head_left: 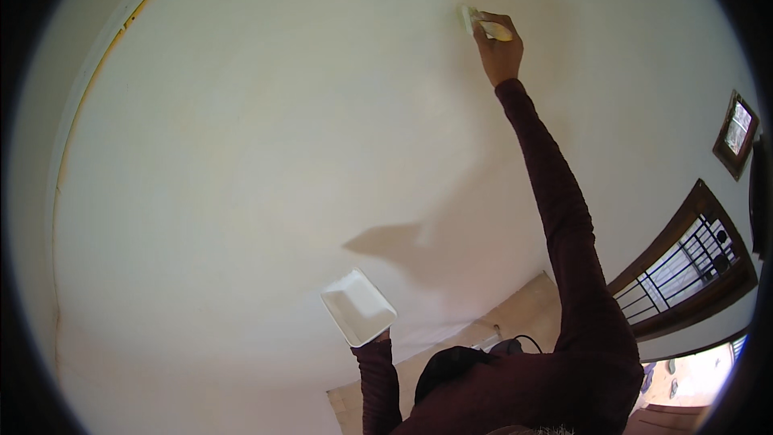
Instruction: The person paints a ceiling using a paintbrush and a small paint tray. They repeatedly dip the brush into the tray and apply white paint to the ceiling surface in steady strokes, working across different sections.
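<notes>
High on the pale wall, my right hand point(501, 48) is closed round a paintbrush point(495, 31). The brush has a light wooden handle, and its pale bristle end meets or nearly meets the wall at the left of my fingers. My right arm is stretched far up and forward. Lower down, a white rectangular tray point(360, 308) is held up by my left hand point(385, 336). The tray tilts so its hollow inside shows, whitish all over; whether paint lies in it I cannot tell. Most of my left hand's fingers are hidden behind the tray.
The pale wall point(241, 153) fills most of the view, with my arms' shadows on it. A yellowish strip point(129, 24) runs along its left edge. At the right are a barred window point(672, 266) in a dark frame and a small framed pane point(737, 129). Tan floor point(523, 314) shows below.
</notes>
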Available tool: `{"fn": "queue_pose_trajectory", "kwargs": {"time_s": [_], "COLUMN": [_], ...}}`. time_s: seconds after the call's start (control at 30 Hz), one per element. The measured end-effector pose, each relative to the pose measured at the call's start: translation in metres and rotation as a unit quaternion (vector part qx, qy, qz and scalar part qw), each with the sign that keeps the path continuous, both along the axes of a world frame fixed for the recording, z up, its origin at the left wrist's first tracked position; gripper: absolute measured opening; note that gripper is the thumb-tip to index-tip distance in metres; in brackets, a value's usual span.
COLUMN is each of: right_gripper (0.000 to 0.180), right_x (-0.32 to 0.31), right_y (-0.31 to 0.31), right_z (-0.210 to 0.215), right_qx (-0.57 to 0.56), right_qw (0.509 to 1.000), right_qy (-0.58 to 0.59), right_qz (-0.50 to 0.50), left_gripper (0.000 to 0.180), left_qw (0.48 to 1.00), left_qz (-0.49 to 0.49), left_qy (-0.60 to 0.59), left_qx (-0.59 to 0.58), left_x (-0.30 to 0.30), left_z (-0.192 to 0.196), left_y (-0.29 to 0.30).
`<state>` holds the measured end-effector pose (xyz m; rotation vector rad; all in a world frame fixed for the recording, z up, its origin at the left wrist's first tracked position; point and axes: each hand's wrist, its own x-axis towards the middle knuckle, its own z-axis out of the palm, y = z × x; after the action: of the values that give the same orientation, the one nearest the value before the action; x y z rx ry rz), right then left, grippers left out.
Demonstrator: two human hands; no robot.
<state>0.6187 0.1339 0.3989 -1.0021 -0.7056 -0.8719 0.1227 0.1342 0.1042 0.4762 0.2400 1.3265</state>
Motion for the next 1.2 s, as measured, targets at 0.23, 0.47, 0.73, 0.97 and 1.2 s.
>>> {"fn": "queue_pose_trajectory", "kwargs": {"time_s": [0.23, 0.47, 0.73, 0.97, 1.2], "right_gripper": [0.033, 0.028, 0.032, 0.030, 0.020], "right_x": [-0.083, -0.145, -0.018, 0.037, 0.020], "right_y": [0.056, 0.045, 0.026, 0.003, 0.021], "right_z": [0.008, 0.012, 0.036, 0.033, 0.030], "right_qx": [-0.158, -0.100, -0.026, -0.034, -0.001], "right_qw": [0.976, 0.978, 0.940, 0.979, 0.991], "right_qy": [-0.093, -0.161, 0.058, 0.098, -0.044], "right_qz": [-0.116, 0.083, 0.335, 0.173, -0.125], "left_gripper": [0.049, 0.049, 0.051, 0.052, 0.052], "left_qw": [1.000, 0.997, 0.982, 0.977, 0.999], "left_qz": [0.000, 0.022, 0.066, 0.075, 0.014], "left_qy": [0.004, 0.057, 0.140, 0.169, 0.045], "left_qx": [0.014, 0.050, 0.111, 0.104, 0.027], "left_x": [0.003, 0.003, 0.002, 0.003, 0.000], "left_z": [0.002, 0.006, -0.015, -0.003, -0.010], "left_y": [-0.002, -0.010, 0.004, -0.006, 0.001]}}
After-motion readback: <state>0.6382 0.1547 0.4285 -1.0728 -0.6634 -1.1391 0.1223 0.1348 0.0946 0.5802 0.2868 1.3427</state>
